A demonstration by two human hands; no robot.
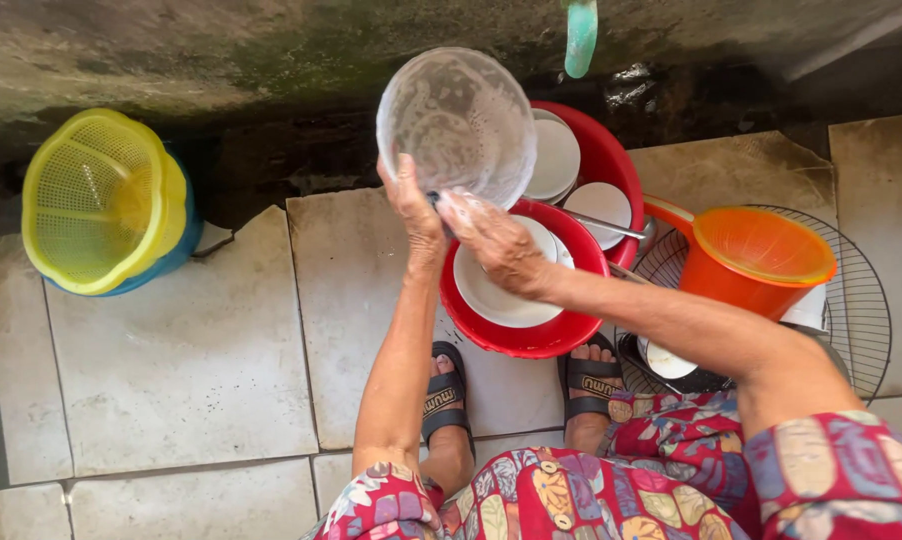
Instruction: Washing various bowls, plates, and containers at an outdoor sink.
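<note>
Both hands grasp one clear glass bowl at its lower rim; the left hand is closed on the edge with the thumb laid against the glass, the right hand is closed on the rim just beside it, its wet fingers curled over the edge. The bowl is held raised and tilted on edge, its open side facing the camera, above the nearer red basin; this posture would let water drain down into the basin rather than onto the tiled floor.

Count of items: two red basins, the nearer holding white plates, the farther basin holding two white dishes and a metal utensil; one orange jug standing on a round wire rack, where washed pieces can drip; one yellow perforated basket nested in a blue tub, well apart at the left, tipped on its side; one pale green object hanging at the wall above. Two sandalled feet rest on the tiles either side of the nearer basin, so the work sits between the knees.
</note>
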